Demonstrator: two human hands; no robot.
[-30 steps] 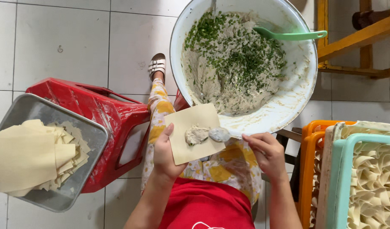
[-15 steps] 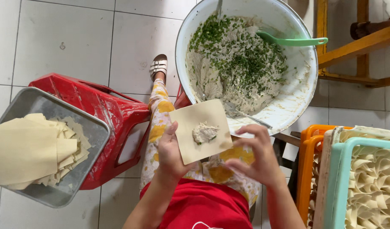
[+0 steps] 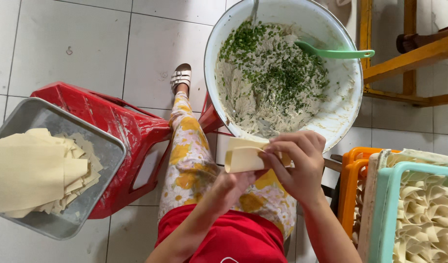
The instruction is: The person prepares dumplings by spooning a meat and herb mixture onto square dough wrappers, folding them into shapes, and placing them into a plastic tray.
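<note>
Both my hands hold one pale square dough wrapper [image 3: 244, 157] over my lap, folded over so its filling is hidden. My left hand [image 3: 232, 186] supports it from below. My right hand [image 3: 298, 163] pinches its right edge with thumb and fingers. Just beyond it stands a large white bowl [image 3: 348, 109] of pale minced filling with chopped green herbs [image 3: 272, 78]. A green spoon [image 3: 333, 51] rests in the bowl at the right, and a metal utensil handle [image 3: 254, 9] sticks up at the bowl's far rim.
A grey metal tray [image 3: 95, 170] with a stack of flat wrappers [image 3: 34, 170] rests on a red plastic stool [image 3: 121, 131] at the left. Teal and orange crates [image 3: 380, 209] hold several folded dumplings [image 3: 428, 209] at the right. Wooden furniture legs [image 3: 409, 53] stand at the back right.
The spoon has left my right hand. The flat wrapper with a dab of filling has been folded over, and my right hand now pinches it.
</note>
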